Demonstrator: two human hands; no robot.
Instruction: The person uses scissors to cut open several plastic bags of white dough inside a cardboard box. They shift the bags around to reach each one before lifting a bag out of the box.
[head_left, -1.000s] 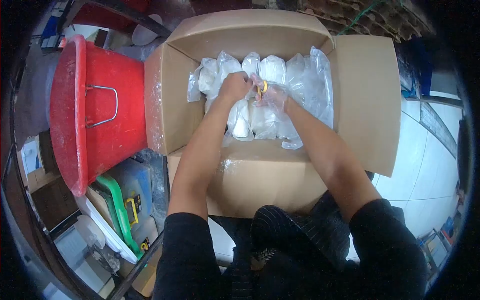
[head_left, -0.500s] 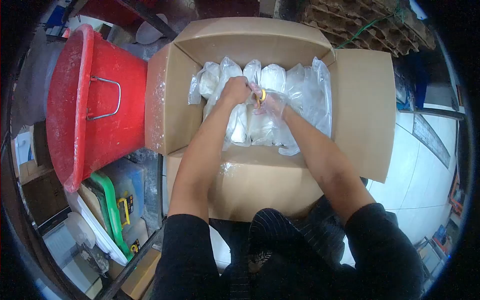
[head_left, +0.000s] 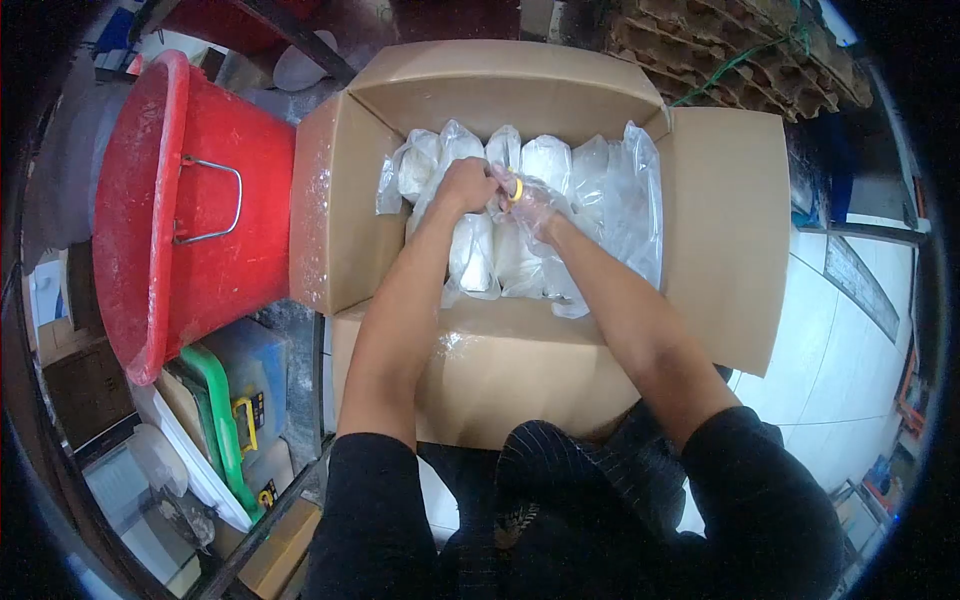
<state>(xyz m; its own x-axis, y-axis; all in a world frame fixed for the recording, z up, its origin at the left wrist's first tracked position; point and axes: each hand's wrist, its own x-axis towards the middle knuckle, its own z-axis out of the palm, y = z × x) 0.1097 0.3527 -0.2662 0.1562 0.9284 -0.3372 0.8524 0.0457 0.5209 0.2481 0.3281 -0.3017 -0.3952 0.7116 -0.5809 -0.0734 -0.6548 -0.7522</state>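
My left hand [head_left: 466,186] is closed at the gathered top of a clear plastic bag [head_left: 474,255] with white contents inside the cardboard box [head_left: 530,375]. Against its fingertips is my right hand [head_left: 530,212], covered by a clear plastic glove and closed around yellow-handled scissors [head_left: 517,190]. Fingers and plastic mostly hide the blades. Around both hands stand several more clear bags of a white substance, such as the white bag [head_left: 546,160] behind them. Loose clear plastic [head_left: 640,190] lines the box's right side.
A large red tub [head_left: 235,130] with a metal handle stands left of the box. Below it are a green-edged item [head_left: 225,430] and flat panels. Stacked egg trays [head_left: 740,55] sit at the back right. White floor tiles [head_left: 800,330] show on the right.
My right hand has shifted slightly left, closer to my left hand, with the scissors turned a little. My left hand stays at the bag's top.
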